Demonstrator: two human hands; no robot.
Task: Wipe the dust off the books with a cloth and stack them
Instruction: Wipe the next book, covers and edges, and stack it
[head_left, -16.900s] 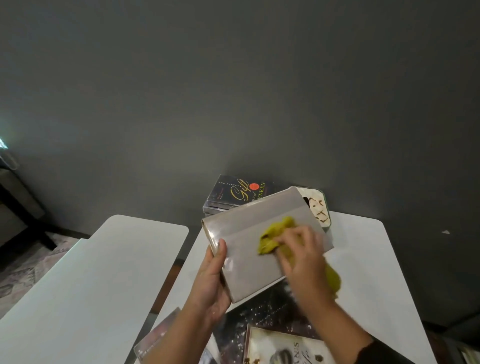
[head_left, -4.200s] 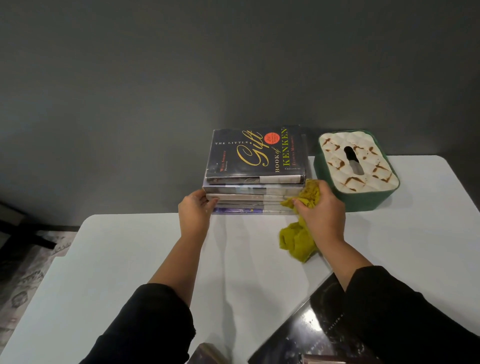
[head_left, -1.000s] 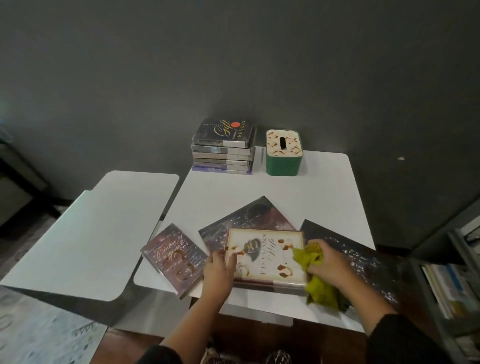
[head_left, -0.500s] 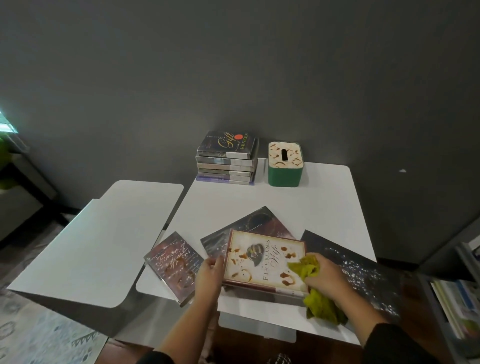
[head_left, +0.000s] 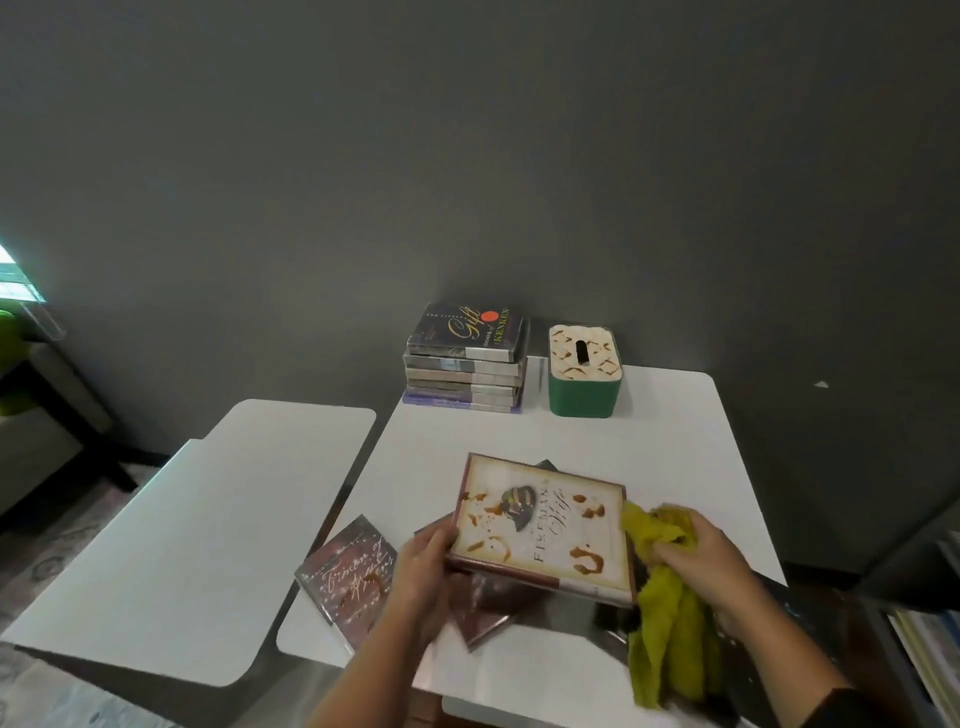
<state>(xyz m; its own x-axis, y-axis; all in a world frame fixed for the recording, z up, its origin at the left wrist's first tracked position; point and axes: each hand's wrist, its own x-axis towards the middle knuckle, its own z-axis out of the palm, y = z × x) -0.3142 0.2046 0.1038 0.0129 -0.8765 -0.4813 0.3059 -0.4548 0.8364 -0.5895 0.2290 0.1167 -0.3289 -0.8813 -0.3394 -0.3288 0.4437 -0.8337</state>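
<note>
You have just lifted the cream-covered book (head_left: 543, 530) off the tabletop (head_left: 670, 447), so its wiping comes next. Your left hand (head_left: 423, 569) grips its left edge; your right hand (head_left: 698, 564), clutching the yellow cloth (head_left: 670, 623), meets its right edge. The finished stack (head_left: 465, 361) waits well beyond, beside the tissue box (head_left: 584, 371).

Dark grey wall (head_left: 467, 156) behind two white tables: one (head_left: 670, 436) against the wall, a second (head_left: 197, 540) just left of it, narrow gap between. Patterned rug or floor (head_left: 62, 525) at left, with dark furniture legs (head_left: 78, 415) and a bright window patch (head_left: 13, 275) at far left; shelf with books (head_left: 930, 644) at right edge.
</note>
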